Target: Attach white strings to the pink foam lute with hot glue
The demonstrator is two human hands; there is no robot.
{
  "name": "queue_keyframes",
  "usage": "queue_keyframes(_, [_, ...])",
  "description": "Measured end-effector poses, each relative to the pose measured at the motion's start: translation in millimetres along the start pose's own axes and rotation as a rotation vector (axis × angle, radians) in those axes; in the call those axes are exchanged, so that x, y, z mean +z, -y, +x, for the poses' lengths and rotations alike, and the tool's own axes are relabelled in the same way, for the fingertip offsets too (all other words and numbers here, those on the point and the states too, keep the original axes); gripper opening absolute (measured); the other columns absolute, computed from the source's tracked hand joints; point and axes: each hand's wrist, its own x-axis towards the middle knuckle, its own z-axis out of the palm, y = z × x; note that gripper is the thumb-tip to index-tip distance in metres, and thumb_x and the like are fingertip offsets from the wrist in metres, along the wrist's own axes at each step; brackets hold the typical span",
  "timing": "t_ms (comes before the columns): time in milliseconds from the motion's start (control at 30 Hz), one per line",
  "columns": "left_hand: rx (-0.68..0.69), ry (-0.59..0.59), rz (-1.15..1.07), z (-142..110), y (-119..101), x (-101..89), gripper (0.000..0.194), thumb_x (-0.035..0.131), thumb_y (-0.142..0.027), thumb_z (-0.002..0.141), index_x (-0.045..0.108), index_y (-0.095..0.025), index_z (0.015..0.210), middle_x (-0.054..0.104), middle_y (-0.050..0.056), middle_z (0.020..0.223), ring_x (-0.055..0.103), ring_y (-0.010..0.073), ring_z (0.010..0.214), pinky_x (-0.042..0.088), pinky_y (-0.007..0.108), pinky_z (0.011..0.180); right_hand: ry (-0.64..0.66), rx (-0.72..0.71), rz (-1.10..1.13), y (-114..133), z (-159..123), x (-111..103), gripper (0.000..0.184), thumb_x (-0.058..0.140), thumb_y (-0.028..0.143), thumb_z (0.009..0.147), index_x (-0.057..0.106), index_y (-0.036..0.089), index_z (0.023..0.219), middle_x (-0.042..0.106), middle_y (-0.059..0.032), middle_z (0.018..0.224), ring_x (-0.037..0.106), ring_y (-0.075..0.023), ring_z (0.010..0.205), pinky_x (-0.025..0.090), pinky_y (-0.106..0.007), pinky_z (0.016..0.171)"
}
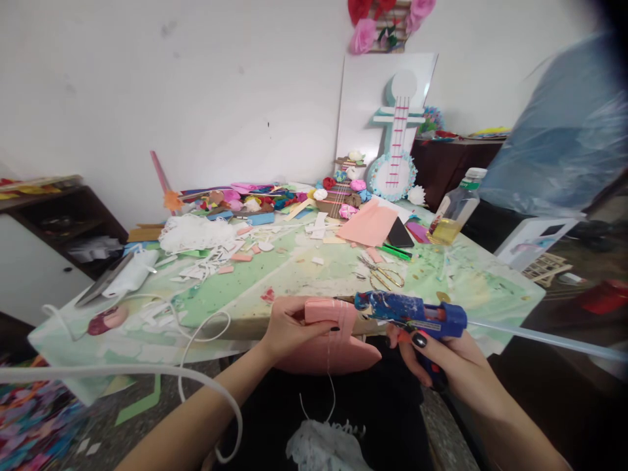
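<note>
In my left hand [294,330] is a pink foam piece [328,353], a block-like neck above a wider rounded body. The thumb presses its front face, and thin pale strings run down it. My right hand [436,356] grips a blue hot glue gun [407,313] by its handle, a finger at the orange trigger. Its nozzle is at the upper right edge of the pink foam; I cannot tell whether they touch. A long clear glue stick [544,339] sticks out of the gun's back. White stringy material [326,445] rests on my lap, with a loose thread rising toward the foam.
A white cord [147,371] loops across the left side. Gold-handled scissors [385,275], pink foam sheets [370,222], a bottle of yellow liquid [456,206] and white scraps [210,258] lie or stand on the table. Behind them leans a white-and-blue decorated instrument model [392,173].
</note>
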Motion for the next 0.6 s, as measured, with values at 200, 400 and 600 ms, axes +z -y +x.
queue_keyframes(200, [-0.002, -0.027, 0.0, -1.9, -2.4, 0.5, 0.019, 0.08, -0.023, 0.064, 0.075, -0.012, 0.078, 0.076, 0.007, 0.077, 0.073, 0.0219, 0.067, 0.062, 0.027, 0.06, -0.006, -0.01, -0.007, 1.2, -0.7, 1.3, 0.037, 0.049, 0.046, 0.093, 0.059, 0.013, 0.081, 0.045, 0.0039, 0.049, 0.038, -0.0083, 0.041, 0.031, -0.025, 0.048])
queue_keyframes(400, [-0.005, 0.01, -0.037, 3.3, -19.1, -8.2, 0.014, 0.08, -0.018, 0.062, 0.076, -0.012, 0.074, 0.076, 0.005, 0.071, 0.071, 0.0198, 0.061, 0.061, 0.025, 0.056, -0.152, -0.104, 0.015, 6.6, -5.8, -19.0, 0.029, 0.05, 0.04, 0.093, 0.061, 0.014, 0.089, 0.049, 0.0021, 0.049, 0.043, -0.0107, 0.041, 0.032, -0.027, 0.048])
queue_keyframes(600, [0.192, -0.214, 0.132, 12.5, -62.3, -61.6, 0.018, 0.082, -0.016, 0.06, 0.077, -0.02, 0.076, 0.075, 0.0, 0.07, 0.071, 0.0189, 0.058, 0.061, 0.025, 0.05, -0.436, -0.141, 0.134, 21.9, -13.3, -52.0, 0.023, 0.058, 0.038, 0.087, 0.063, 0.017, 0.091, 0.063, -0.0054, 0.074, 0.04, -0.0082, 0.037, 0.023, -0.028, 0.041])
